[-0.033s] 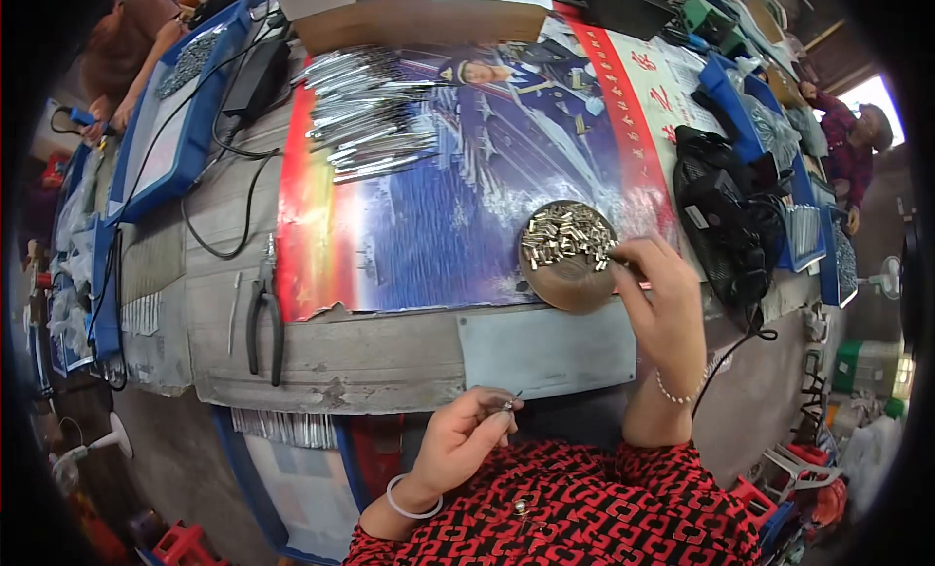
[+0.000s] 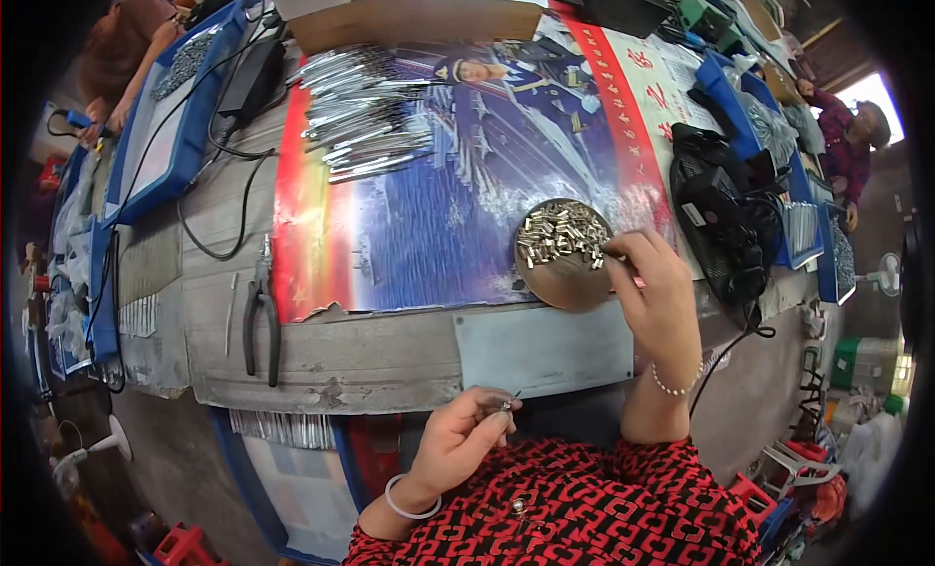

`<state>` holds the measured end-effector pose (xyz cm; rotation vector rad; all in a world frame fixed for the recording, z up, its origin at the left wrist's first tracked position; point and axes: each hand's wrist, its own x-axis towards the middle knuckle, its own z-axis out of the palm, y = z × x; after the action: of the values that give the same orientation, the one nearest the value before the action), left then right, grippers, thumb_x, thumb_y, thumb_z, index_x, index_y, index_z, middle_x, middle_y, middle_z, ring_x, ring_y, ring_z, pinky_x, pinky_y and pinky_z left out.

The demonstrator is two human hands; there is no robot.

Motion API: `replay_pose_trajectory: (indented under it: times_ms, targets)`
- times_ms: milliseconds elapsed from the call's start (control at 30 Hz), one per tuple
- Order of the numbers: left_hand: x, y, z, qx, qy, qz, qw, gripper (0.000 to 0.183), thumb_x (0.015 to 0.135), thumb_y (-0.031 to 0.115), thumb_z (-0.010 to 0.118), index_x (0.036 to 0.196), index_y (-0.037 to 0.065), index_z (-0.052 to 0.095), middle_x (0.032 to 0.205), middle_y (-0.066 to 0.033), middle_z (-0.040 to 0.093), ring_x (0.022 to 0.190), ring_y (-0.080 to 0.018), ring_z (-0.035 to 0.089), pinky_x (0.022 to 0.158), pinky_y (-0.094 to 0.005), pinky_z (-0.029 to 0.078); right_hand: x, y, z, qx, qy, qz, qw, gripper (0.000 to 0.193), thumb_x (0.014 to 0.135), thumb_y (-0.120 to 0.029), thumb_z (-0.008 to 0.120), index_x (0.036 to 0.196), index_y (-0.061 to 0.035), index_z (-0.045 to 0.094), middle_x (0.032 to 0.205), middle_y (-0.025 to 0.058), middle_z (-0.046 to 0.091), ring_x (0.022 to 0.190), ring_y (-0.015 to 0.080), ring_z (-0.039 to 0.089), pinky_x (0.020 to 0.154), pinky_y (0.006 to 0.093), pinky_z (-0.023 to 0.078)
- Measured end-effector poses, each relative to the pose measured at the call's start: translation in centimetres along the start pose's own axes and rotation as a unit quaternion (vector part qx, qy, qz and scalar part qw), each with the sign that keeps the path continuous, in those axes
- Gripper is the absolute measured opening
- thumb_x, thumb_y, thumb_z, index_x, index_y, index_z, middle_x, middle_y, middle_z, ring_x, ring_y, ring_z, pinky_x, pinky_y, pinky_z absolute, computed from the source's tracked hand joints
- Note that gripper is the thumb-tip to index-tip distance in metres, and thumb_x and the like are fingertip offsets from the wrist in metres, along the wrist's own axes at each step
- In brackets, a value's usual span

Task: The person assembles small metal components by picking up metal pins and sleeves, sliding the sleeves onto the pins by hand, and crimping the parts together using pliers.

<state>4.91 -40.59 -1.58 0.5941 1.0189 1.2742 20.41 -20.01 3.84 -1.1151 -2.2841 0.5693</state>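
On workbench (image 2: pixel 331 366), metal bits (image 2: pixel 561 233) in bowl (image 2: pixel 567 287) lie left of right hand (image 2: pixel 662 295), grip unclear; left hand (image 2: pixel 456 443) pinches small part (image 2: pixel 506 405).

one bowl (image 2: pixel 565 290), two bracelets (image 2: pixel 413 516) (image 2: pixel 673 391)

Red-black patterned top (image 2: pixel 584 508), pale left-wrist bangle (image 2: pixel 413 516), white beaded right-wrist bracelet (image 2: pixel 672 392)

Shiny metal pieces (image 2: pixel 565 233) lay in a smooth, dull bowl (image 2: pixel 563 287) near the front edge of the scuffed, matt worktop (image 2: pixel 321 366), while bright metal rods (image 2: pixel 362 113) gleamed on a glossy paper poster (image 2: pixel 419 240) toward the worktop's back edge.
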Motion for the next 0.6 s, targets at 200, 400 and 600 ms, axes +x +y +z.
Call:
replay_pose_trajectory:
  times_ms: [200,400,600]
  targets:
    - [0.1,-0.1,0.2,-0.002,-0.001,-0.004,1.000,0.019,0.092,0.006,0.049,0.107,-0.003,0.054,0.082,-0.0042,0.058,0.067,-0.0057,0.053,0.060,-0.0184,0.043,0.1,1.3,0.5,-0.107,-0.049,0.012,0.993,0.009,0.077,-0.009,0.061,0.084,-0.0034,0.057,0.077,0.0121,0.052,0.075,0.0317,0.054,0.065,0.0397,0.044]
    - [0.4,0.1,0.2,0.018,-0.004,-0.011,1.000,0.018,0.092,0.005,0.048,0.106,-0.004,0.055,0.081,-0.0045,0.058,0.067,-0.0057,0.053,0.061,-0.0179,0.043,0.5,1.5,2.2,-0.148,-0.059,0.015,0.987,0.014,0.074,-0.011,0.064,0.079,-0.0026,0.054,0.079,0.0117,0.052,0.079,0.0301,0.054,0.066,0.0399,0.045]
    - [0.4,-0.1,0.4,0.011,0.000,0.001,1.000,0.018,0.091,0.005,0.049,0.106,-0.004,0.055,0.082,-0.0053,0.058,0.067,-0.0067,0.054,0.062,-0.0183,0.044,0.5,1.9,3.1,-0.167,-0.063,-0.037,0.983,0.011,0.073,-0.008,0.061,0.080,-0.0018,0.054,0.078,0.0136,0.052,0.077,0.0319,0.054,0.066,0.0402,0.044]
